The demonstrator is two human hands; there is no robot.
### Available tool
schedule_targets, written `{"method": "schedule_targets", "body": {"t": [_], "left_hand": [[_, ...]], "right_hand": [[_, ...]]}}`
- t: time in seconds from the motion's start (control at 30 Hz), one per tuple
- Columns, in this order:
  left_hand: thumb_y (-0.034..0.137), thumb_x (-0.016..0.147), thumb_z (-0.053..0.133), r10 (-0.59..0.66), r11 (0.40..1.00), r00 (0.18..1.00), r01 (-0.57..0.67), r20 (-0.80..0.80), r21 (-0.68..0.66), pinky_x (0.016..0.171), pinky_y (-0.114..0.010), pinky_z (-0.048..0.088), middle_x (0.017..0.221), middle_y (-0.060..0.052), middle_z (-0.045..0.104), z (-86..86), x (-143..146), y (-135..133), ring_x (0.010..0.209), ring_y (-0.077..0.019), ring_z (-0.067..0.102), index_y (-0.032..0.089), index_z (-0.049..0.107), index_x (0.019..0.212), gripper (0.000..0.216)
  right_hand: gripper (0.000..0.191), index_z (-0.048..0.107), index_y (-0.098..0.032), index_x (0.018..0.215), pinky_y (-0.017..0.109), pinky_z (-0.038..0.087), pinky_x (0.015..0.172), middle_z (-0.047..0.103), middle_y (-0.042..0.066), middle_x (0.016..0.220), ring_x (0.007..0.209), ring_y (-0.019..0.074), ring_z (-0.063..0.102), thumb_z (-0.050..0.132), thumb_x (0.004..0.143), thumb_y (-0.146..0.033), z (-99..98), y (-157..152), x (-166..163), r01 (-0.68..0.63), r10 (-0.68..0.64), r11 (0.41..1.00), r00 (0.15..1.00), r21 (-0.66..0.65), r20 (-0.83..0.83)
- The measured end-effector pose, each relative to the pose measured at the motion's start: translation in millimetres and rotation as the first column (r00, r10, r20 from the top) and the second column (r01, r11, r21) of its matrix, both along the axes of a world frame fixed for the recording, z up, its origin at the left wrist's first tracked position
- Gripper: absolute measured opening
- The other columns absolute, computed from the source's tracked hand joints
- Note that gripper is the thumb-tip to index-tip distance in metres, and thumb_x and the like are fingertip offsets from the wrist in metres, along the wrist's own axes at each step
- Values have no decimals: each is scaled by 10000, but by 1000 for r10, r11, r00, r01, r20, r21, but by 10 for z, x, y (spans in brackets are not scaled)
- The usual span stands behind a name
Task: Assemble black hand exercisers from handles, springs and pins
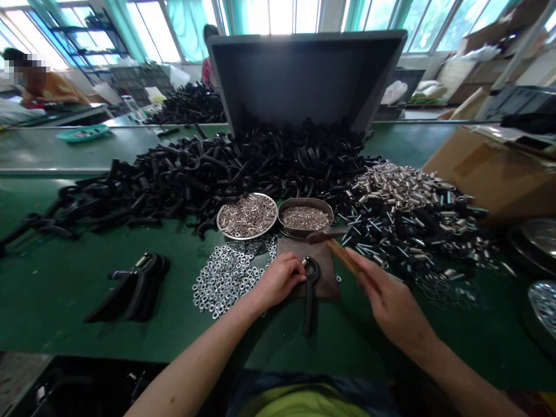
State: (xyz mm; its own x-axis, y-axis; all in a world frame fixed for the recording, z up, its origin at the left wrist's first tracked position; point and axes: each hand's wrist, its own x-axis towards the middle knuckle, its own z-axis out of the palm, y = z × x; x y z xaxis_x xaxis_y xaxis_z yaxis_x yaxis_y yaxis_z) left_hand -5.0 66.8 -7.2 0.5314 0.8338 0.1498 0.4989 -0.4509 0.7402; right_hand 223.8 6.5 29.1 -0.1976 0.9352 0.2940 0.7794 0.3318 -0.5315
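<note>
Black handle: ring end on metal plate, tail past near edge. Left hand curled at plate's left side, fingertips at ring; can't tell if pinching it. Right hand wrapped round hammer, head above plate's far edge. Risk imo: sloppy aim could clip fingers, or loose hold lets handle skid.

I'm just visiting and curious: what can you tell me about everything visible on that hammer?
The hammer has a light brown handle that looks wooden and a dark, slightly blurred head that looks like metal. The right hand grips the handle, hiding its lower end. From there the handle slants forward and leftward, with the head lying crosswise at its end. In the picture, the head overlaps the far edge of the flat plate; it seems raised, touching nothing else.
</note>
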Motion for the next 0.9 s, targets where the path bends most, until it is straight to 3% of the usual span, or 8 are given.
{"method": "schedule_targets", "body": {"t": [0.07, 0.23, 0.5, 0.7, 0.9], "left_hand": [[109, 770, 621, -13, 1000, 1000, 13, -1, 11, 775, -274, 439, 860, -41, 591, 4, -2, 3, 841, -166, 548, 162, 593, 732, 71], [89, 743, 632, -24, 999, 999, 23, -32, -39, 757, -260, 444, 841, -28, 595, 68, 14, 46, 815, -155, 563, 166, 606, 724, 83], [99, 718, 644, -17, 993, 997, 8, -77, -115, 751, -269, 446, 819, -14, 601, 138, 53, 70, 798, -155, 569, 170, 614, 695, 80], [122, 734, 640, 60, 988, 998, -65, -35, -138, 751, -280, 446, 786, -13, 585, 122, 49, 31, 782, -156, 566, 170, 599, 681, 83], [113, 717, 651, -54, 980, 996, 40, -67, -193, 771, -283, 443, 798, -13, 598, 163, 82, 129, 797, -157, 571, 172, 641, 670, 77]], "right_hand": [[448, 414, -266, 1364, 341, 476, 958, 562, 48, 1299, 1139, 185, 565, 341, 928, -196, -2, -36, -14, 9, -9, 999, 1000, 33, -1], [430, 462, -255, 1333, 348, 508, 901, 610, 45, 1235, 1070, 188, 609, 317, 931, -210, -125, -16, 11, -61, 75, 985, 994, -164, 85], [404, 503, -189, 1284, 312, 531, 802, 677, 74, 1065, 895, 176, 662, 323, 936, -288, -28, -101, 172, 85, -91, 985, 995, -152, -30], [392, 508, -220, 1277, 278, 535, 698, 687, 53, 958, 692, 140, 643, 337, 938, -314, -141, -213, 278, 119, -143, 964, 986, -237, -85], [398, 524, -205, 1264, 245, 514, 614, 682, 45, 885, 611, 126, 608, 345, 927, -319, -185, -238, 300, 130, -164, 956, 980, -265, -114]]}}
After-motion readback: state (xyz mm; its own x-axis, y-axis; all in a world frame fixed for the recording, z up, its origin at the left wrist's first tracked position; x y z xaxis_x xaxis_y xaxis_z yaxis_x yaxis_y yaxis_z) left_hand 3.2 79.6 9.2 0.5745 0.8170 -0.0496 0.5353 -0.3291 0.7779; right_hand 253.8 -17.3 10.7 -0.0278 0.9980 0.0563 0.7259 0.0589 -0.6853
